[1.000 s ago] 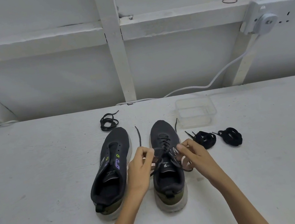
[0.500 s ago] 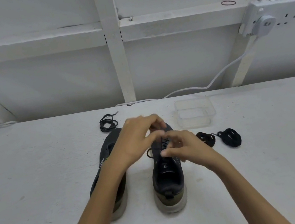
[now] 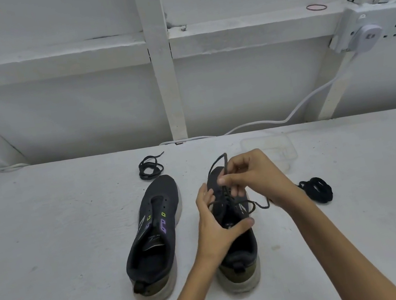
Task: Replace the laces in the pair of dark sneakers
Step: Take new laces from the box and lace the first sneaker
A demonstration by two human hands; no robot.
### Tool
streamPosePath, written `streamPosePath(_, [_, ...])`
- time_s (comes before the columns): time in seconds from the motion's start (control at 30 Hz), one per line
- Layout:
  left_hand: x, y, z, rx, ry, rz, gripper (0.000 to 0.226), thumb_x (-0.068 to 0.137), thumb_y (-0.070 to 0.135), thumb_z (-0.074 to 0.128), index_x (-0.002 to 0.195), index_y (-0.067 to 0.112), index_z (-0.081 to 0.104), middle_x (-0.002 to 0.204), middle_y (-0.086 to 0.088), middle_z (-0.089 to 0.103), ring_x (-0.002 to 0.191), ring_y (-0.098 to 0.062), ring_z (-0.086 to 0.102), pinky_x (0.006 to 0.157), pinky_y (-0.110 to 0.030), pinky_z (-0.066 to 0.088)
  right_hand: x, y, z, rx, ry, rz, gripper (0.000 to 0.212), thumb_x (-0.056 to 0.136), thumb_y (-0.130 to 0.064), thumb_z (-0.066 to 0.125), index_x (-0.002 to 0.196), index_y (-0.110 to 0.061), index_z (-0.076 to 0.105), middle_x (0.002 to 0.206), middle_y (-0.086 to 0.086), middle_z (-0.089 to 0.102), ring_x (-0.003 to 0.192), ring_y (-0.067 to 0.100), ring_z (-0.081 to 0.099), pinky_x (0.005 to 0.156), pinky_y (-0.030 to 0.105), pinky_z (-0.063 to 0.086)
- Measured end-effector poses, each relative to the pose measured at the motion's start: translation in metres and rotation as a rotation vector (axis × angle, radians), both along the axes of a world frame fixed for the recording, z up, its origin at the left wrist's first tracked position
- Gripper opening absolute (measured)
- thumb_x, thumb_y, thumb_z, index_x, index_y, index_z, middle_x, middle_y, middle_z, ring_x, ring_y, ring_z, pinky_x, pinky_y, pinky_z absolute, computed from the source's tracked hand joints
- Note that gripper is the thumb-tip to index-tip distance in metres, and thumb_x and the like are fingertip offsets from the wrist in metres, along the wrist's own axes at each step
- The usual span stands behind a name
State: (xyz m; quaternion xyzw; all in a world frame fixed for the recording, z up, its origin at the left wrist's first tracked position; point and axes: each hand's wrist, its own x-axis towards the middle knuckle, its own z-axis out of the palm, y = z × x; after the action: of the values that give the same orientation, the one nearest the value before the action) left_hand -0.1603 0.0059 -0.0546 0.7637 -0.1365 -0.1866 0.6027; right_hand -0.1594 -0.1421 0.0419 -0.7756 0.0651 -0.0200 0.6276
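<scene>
The left sneaker and right sneaker are sitting side by side on the white, rough-textured counter, toes pointing away. Both are showing dark knit uppers, thick pale soles and olive heel patches. The left sneaker is lying unlaced, with bare eyelets and small purple and green loops beside its tongue. The right sneaker is carrying a dark flat lace through its eyelets. The right grip is pinching that lace above the toe, holding a loop of it raised, while a slack end is lying off the shoe's right side. The left grip is clasping the right sneaker at its tongue, thumb lying across the opening. A coiled lace is resting beyond the left sneaker, and a black bundle is lying to the right. The tongue labels are too blurred to read.
</scene>
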Motion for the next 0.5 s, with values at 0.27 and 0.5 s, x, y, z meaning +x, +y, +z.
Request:
streamPosePath(0.27, [-0.001,0.002,-0.013,-0.047,0.006,-0.004,0.101,0.053,0.049,0.085,0.133,0.053,0.023,0.141,0.018,0.039,0.130,0.009,0.037,0.103,-0.011,0.035,0.007,0.000,0.037,0.258,-0.200,-0.120,0.010,0.079,0.008,0.071,0.071,0.005,0.066,0.069,0.010,0.068,0.045,0.017,0.056,0.046,0.021,0.044])
streamPosePath(0.5, [-0.003,-0.002,-0.015,0.030,0.016,-0.012,0.102,0.054,0.062,0.078,0.142,0.033,0.034,0.146,0.019,0.038,0.134,-0.002,0.038,0.112,-0.027,0.035,0.019,0.012,0.044,0.376,-0.163,-0.086,0.012,0.071,0.000,0.074,0.070,0.005,0.063,0.061,0.012,0.062,0.042,0.016,0.054,0.043,0.019,0.042])
